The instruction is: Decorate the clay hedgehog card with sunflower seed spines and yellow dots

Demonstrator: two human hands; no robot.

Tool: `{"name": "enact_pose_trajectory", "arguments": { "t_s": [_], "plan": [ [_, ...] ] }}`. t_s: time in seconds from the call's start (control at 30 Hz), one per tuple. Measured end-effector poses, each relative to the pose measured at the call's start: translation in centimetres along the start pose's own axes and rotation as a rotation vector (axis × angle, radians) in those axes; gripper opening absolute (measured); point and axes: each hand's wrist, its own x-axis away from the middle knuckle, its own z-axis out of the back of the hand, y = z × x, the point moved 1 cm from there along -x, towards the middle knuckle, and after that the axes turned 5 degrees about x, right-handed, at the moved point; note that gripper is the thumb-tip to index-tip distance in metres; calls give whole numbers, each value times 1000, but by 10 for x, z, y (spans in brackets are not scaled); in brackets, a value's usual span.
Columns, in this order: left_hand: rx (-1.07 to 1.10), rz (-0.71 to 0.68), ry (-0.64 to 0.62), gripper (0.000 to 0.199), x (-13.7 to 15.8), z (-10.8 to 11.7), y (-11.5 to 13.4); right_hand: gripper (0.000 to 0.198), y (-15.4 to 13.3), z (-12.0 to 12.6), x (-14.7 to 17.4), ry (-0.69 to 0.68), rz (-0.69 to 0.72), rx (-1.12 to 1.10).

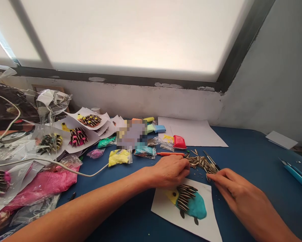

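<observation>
Sunflower seeds [201, 162] are lying in a loose heap on the blue table [254, 161], and both hands are working at its near edge. The left hand [169, 171] is resting knuckles-up with its fingers curled down onto the heap's left side; whether it is pinching a seed cannot be told. The right hand [232, 188] is lying flat and loose, its index fingertip touching the heap's right side near a thin dark tool [211, 160] that is lying across the seeds; it is gripping nothing visible.

Just below the hands, a white card [211, 225] is sitting on the table, carrying a clay hedgehog [191, 201] with a teal body, a yellow head and rows of striped seeds pressed in as spines. The left hand is partly overlapping the card's upper edge.

Behind the heap, an orange-handled tool [169, 154] is lying beside small bags of clay: red [179, 142], yellow [119, 157] and green [105, 142]. A white sheet [196, 132] is lying against the wall. Finished seed hedgehogs on cards [79, 136] are piling up at the left, near a pink bag [47, 183] and a white cable [65, 165]. Blue tools [298, 174] are lying at the far right.
</observation>
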Motion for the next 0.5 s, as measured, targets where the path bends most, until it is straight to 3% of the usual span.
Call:
{"name": "enact_pose_trajectory", "arguments": {
  "t_s": [0.37, 0.5],
  "plan": [
    [28, -5, 13, 16, -1, -2, -2, 41, 6, -12, -10, 23, 294, 234],
    [22, -15, 12, 15, -1, -1, -2, 37, 3, -8, -14, 74, 287, 202]
  ]
}}
